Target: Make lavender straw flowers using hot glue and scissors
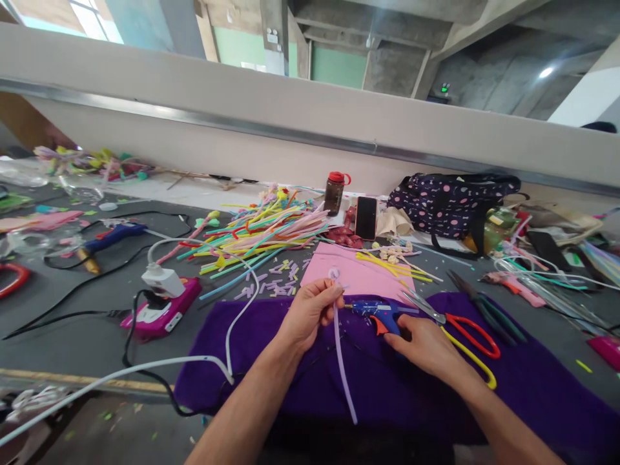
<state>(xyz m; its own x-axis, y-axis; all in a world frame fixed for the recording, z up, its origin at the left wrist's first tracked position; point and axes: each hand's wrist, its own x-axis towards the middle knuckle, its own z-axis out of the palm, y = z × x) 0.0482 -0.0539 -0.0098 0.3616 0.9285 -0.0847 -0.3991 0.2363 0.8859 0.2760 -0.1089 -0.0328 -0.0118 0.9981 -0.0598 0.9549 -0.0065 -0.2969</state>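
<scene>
My left hand [312,310] pinches a lilac pipe cleaner [343,368] near its curled top; the long straight end hangs down over the purple cloth [232,342]. Just to the right, a blue glue gun [382,313] points its nozzle toward those fingertips. Its handle is in my right hand [426,345], whose thumb and fingers close around the grip near the orange trigger. Whether the nozzle touches the pipe cleaner I cannot tell. Beneath and beyond the hands lies a pink sheet [353,268].
Scissors with red and yellow handles [472,332] and dark green pliers [489,307] lie right of my right hand. A magenta power strip [162,310] with cables sits left. Bundled pipe cleaners [266,229], a bottle [335,192], a phone [365,218] and a patterned bag [445,203] stand behind.
</scene>
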